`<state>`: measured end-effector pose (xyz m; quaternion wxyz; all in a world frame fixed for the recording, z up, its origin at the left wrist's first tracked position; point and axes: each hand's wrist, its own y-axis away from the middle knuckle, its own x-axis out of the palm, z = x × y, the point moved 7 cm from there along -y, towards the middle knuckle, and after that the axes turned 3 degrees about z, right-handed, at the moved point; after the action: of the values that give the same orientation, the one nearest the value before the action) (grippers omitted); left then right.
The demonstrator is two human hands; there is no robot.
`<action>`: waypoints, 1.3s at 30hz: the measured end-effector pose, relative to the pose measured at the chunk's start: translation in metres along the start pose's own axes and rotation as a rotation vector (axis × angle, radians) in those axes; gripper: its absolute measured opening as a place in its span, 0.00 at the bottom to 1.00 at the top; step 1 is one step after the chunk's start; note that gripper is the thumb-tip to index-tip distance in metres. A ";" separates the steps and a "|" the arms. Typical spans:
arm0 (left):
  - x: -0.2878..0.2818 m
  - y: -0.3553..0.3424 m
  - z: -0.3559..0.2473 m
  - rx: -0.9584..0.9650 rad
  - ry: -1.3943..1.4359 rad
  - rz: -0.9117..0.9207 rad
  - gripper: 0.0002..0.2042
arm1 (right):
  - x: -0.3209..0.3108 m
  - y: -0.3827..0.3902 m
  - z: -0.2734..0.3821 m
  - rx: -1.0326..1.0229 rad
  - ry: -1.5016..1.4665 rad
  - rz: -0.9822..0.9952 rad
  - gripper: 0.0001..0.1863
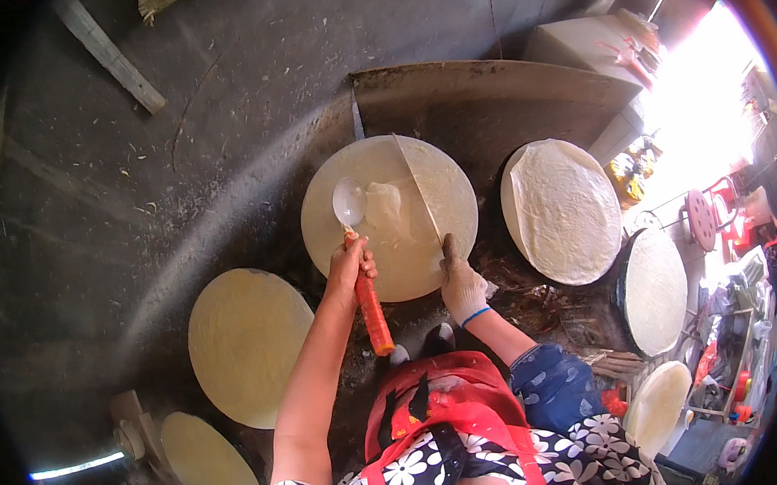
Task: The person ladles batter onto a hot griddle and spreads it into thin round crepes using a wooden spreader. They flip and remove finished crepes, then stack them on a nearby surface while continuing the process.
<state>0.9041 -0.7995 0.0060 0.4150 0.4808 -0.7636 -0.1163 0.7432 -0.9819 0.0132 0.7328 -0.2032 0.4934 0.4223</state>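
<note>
Round griddles flank; dark floor lies open.

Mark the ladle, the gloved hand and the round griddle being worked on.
ladle (pixel 350 202), head view, on the white bowl of the scoop.
right hand (pixel 460 284), head view, on the back of the white glove.
griddle (pixel 443 185), head view, on the pale batter right of the spreader.
</note>
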 end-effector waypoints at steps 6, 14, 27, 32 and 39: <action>0.003 0.027 0.014 -0.128 -0.049 -0.004 0.14 | 0.011 0.046 -0.001 -0.142 -0.024 0.319 0.36; -0.010 0.115 0.058 -0.221 -0.009 -0.060 0.17 | 0.013 0.106 -0.057 0.005 -0.311 0.292 0.37; -0.011 0.134 -0.005 -0.222 0.469 0.229 0.22 | -0.052 0.075 0.045 -0.293 0.142 -0.004 0.38; 0.022 0.151 -0.009 -0.604 0.969 0.494 0.24 | 0.002 0.068 -0.004 -0.018 0.327 0.046 0.41; 0.014 0.170 -0.010 -0.716 1.047 0.626 0.26 | -0.017 0.081 -0.013 -0.178 0.390 -0.019 0.40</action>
<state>0.8004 -0.7221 0.1171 0.8744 0.0653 -0.4807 0.0110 0.6669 -0.9527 0.0320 0.6064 -0.3497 0.5845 0.4102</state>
